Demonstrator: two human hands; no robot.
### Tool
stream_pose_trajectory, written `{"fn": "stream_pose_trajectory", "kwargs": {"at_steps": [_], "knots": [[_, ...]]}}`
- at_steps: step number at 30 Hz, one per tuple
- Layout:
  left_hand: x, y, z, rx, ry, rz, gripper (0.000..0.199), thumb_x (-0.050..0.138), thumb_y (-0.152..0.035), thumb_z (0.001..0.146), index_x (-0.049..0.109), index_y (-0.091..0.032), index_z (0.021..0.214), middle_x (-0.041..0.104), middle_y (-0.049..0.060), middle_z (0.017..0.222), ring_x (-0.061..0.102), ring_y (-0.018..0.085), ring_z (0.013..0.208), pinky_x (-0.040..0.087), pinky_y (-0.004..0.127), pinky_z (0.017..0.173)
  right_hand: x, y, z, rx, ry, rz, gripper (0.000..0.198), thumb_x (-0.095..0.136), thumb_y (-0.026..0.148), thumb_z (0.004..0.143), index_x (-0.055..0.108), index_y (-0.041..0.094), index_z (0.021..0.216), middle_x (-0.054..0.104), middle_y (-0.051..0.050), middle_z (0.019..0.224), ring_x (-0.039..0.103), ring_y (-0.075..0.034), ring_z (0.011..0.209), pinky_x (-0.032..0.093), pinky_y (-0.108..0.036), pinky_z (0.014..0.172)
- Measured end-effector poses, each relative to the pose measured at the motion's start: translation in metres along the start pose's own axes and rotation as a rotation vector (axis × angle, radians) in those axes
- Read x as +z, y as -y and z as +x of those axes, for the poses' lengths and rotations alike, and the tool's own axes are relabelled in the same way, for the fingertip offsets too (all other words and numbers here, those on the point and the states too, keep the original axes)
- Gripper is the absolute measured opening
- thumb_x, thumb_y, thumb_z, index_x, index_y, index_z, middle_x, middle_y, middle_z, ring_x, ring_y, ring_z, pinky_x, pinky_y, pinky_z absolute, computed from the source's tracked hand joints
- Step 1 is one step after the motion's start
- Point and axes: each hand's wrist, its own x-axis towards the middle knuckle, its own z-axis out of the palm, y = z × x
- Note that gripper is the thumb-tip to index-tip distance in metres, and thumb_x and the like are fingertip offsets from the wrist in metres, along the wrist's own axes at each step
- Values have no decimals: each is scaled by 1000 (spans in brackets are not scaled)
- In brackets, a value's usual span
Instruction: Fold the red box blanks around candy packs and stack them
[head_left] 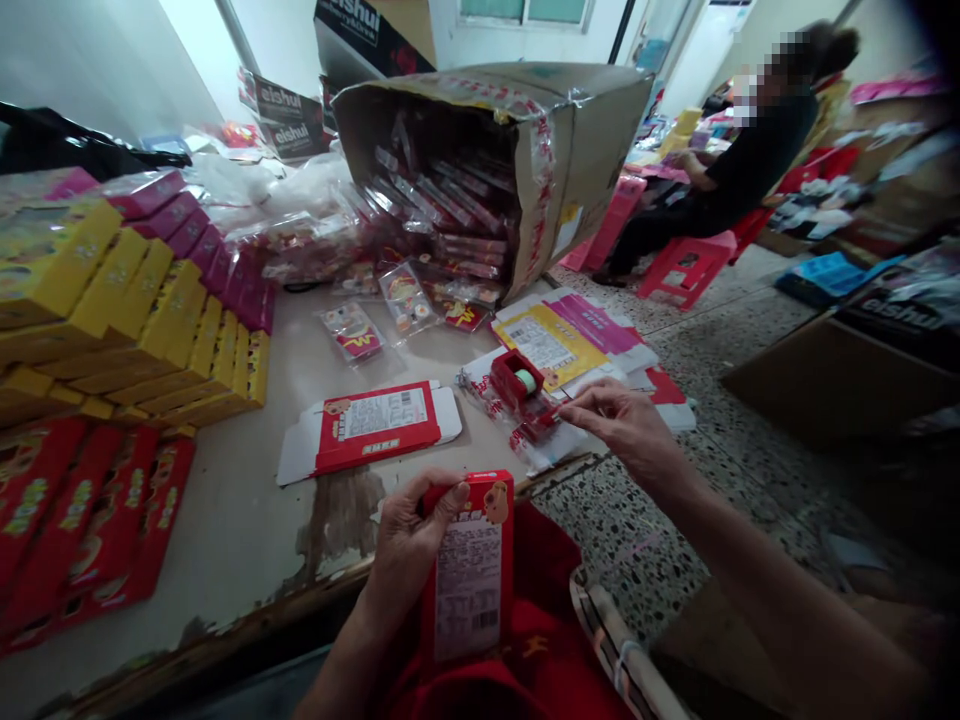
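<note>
My left hand [420, 530] is closed around the upper left side of a red printed box [472, 570], held upright over my lap with its text panel facing me. My right hand [619, 420] reaches to the table edge, thumb and fingertips pinched at the front end of a red tape dispenser [517, 385], where the tape comes off. The strip between those fingers is too thin to see clearly. A pale roll sits inside the dispenser. On the table ahead of my left hand lies a flattened red box [379, 425] with white flaps spread.
Stacked yellow boxes [142, 320], magenta boxes [180, 220] and red boxes [97, 510] fill the left. A large carton [585, 150] lies tipped, spilling clear-wrapped packs [409, 300]. Flat yellow cartons [551, 335] lie behind the dispenser. A person [757, 150] sits near a pink stool [686, 265].
</note>
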Motion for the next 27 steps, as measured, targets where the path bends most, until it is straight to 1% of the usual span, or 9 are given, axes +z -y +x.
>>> {"fn": "stream_pose_trajectory", "kwargs": {"at_steps": [2,6,10,13,16,19,22,25,27], "knots": [[5,-1,-1,1,44,-19,22,72,-41,91,73,-19,87,68,-2,80,58,13,73,46,21,67,-1,-5,-18,123,-6,136,31,83,51,75,77,21,72,70,-4,81,61,-20,80,45,-34,79],[13,-7,-3,6,104,-16,25,70,-43,92,72,-19,85,63,-2,74,53,12,67,43,21,61,9,-27,-32,374,40,392,46,89,60,62,70,19,70,70,-5,70,61,-18,68,46,-32,67],[18,-14,-5,17,132,-8,26,70,-43,92,70,-18,84,61,-3,73,51,11,66,41,20,60,17,-51,-23,294,42,319,51,86,66,61,66,20,68,68,-4,67,59,-17,63,46,-32,63],[21,-15,-3,-45,151,-42,30,70,-47,92,67,-18,84,58,-4,70,48,10,63,38,20,57,2,-55,-23,235,-3,224,46,87,61,62,66,20,63,63,-1,62,52,-15,60,41,-30,60],[27,-13,5,-85,181,-108,38,68,-55,91,63,-18,82,56,-4,68,47,10,60,38,20,55,-23,-29,-27,84,117,88,34,79,51,80,71,19,74,66,-1,68,54,-15,65,41,-29,63],[37,-12,15,-131,206,-140,52,59,-68,91,66,-17,85,61,-1,68,52,12,60,41,22,55,-34,21,-23,-176,563,-78,24,71,41,92,76,18,87,72,-3,81,62,-15,74,44,-27,68],[44,-12,20,-159,224,-131,68,47,-79,91,69,-15,88,66,2,68,58,15,60,44,25,56,-19,63,-12,-400,891,-308,17,65,28,95,78,19,88,73,-2,82,61,-14,75,42,-26,70],[47,-11,20,-119,257,-150,67,47,-80,90,67,-16,83,62,0,63,53,13,55,40,24,53,9,80,0,-618,932,-621,20,64,14,90,76,19,75,68,0,69,50,-11,64,33,-28,68],[48,-10,19,-67,263,-147,56,63,-73,85,64,-17,79,59,-3,63,50,11,55,37,22,53,24,80,6,-729,919,-742,23,65,8,85,73,18,67,64,1,61,40,-10,57,28,-31,66]]}}
